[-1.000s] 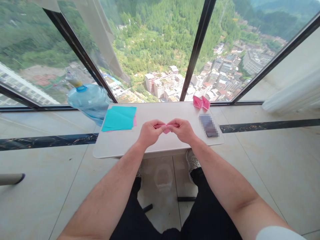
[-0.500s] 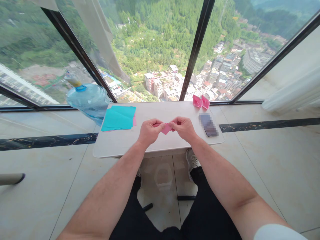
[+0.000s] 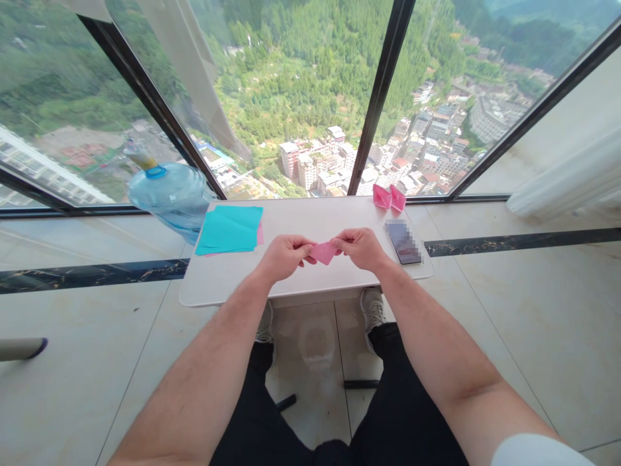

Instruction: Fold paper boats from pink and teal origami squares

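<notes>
A small folded pink paper (image 3: 323,252) hangs just above the white table (image 3: 228,278), pinched from both sides. My left hand (image 3: 284,256) grips its left edge with closed fingers. My right hand (image 3: 361,248) grips its right edge, fingers curled. A stack of teal sheets (image 3: 230,229) with a pink sheet under it lies at the table's back left. A finished pink folded paper piece (image 3: 389,197) stands at the back right edge.
A phone (image 3: 403,241) lies on the table right of my hands. A large blue water bottle (image 3: 169,194) lies on the floor by the window, left of the table. Tall glass panes with dark frames stand right behind the table.
The pink paper has opened from a narrow strip into a wider diamond shape between my hands. My hands have drawn slightly apart.
</notes>
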The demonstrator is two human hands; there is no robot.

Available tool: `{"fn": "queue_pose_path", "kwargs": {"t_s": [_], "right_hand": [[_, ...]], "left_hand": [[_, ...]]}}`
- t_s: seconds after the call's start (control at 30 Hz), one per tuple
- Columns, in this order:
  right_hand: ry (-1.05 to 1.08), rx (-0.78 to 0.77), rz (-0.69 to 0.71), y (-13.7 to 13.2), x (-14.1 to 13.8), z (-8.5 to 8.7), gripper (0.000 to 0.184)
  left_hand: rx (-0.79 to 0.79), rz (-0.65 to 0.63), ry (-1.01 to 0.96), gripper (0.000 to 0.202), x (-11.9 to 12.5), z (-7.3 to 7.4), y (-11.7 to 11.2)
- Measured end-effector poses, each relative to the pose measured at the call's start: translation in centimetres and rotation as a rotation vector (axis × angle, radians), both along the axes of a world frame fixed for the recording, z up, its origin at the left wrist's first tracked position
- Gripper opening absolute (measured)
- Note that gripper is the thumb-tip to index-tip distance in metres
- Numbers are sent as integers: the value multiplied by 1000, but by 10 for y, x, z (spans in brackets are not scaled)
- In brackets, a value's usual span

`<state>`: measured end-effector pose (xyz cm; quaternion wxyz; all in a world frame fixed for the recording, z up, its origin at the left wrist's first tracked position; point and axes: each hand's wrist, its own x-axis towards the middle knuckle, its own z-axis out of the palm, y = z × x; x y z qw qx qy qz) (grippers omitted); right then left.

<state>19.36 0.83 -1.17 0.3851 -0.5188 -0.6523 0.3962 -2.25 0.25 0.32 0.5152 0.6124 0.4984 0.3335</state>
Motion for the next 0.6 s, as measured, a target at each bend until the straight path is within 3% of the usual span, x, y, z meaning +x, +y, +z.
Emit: {"fn": "queue_pose_path", "kwargs": {"t_s": [0.07, 0.13, 0.33, 0.6], "right_hand": [[13, -24, 42, 0, 1, 1, 20], [47, -58, 65, 1, 2, 3, 20], [127, -105, 83, -3, 3, 11, 23], [177, -40, 41, -2, 5, 7, 28]], "left_hand": [[7, -104, 68, 26, -3, 2, 0], [77, -130, 133, 25, -5, 3, -1], [171, 49, 212, 21, -6, -2, 2], [205, 24, 166, 21, -3, -6, 0]]}}
